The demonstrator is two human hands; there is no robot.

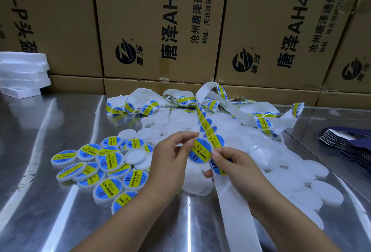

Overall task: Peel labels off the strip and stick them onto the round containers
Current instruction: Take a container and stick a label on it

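Our left hand (172, 151) and right hand (236, 163) meet on one label (200, 151).
The left pinches the label's upper edge; the right pinches the strip (228, 201) just beside it. The strip's long axis runs away from us, so we judge the peel goes leftward. Right of the strip, nearer our right hand, lie bare containers (325, 191); left of it, labelled containers (108, 161).

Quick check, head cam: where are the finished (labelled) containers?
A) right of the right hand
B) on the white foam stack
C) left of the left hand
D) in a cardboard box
C: the labelled containers lie heaped on the metal table left of the left hand, which pinches a label. Right of the right hand, which holds the strip, lie only plain white containers.
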